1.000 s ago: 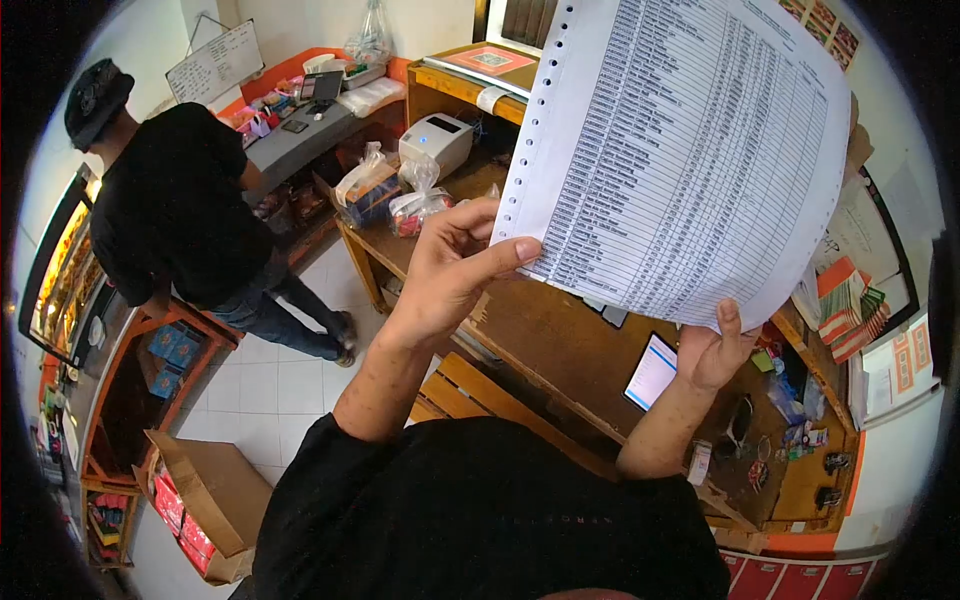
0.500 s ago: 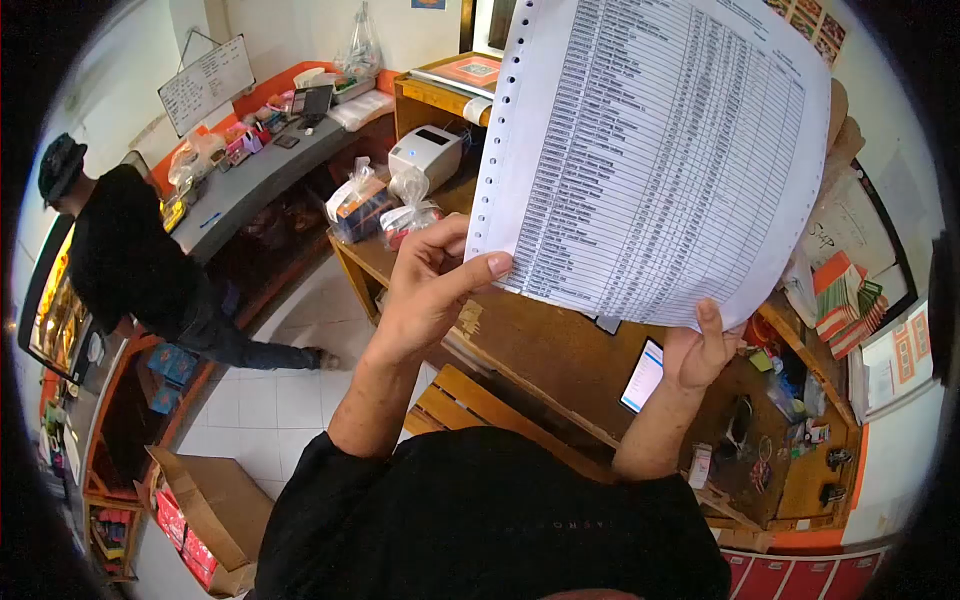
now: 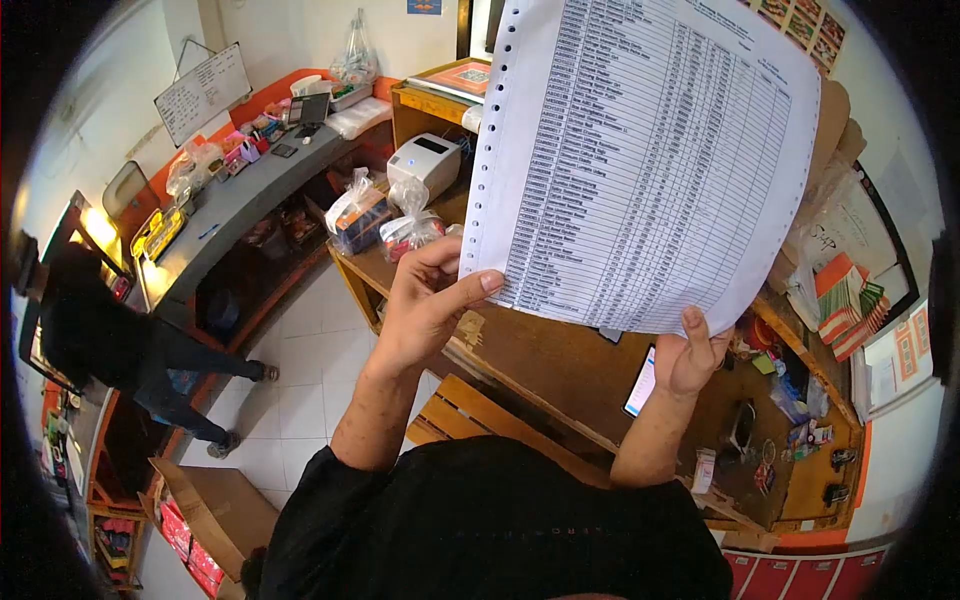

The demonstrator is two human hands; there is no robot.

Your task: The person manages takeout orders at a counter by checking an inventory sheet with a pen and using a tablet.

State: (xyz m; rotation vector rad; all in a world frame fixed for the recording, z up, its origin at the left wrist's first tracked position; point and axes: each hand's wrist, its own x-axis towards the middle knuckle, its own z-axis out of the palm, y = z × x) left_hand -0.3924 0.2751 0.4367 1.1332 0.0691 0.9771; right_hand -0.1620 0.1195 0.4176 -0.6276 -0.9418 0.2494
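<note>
A printed sheet of perforated paper (image 3: 640,170), covered in rows of a table, is held up in front of me. My left hand (image 3: 425,305) pinches its lower left corner, thumb on the printed face. At the bottom right edge, my right hand (image 3: 692,360) grips the sheet with the thumb in front and the other fingers partly hidden behind. Below the paper, a lit phone (image 3: 640,382) lies on the wooden desk (image 3: 560,385), close to my right wrist.
A white label printer (image 3: 425,160) and plastic-wrapped parcels (image 3: 358,215) stand beyond my left hand. Another person (image 3: 110,330) is at the far left by the curved counter (image 3: 290,160). An open cardboard box (image 3: 215,510) sits on the floor. A wooden bench (image 3: 460,410) is close to me.
The other person has moved further left and down in view, legs now spread apart. The sheet and both my hands have shifted slightly, still holding it.
</note>
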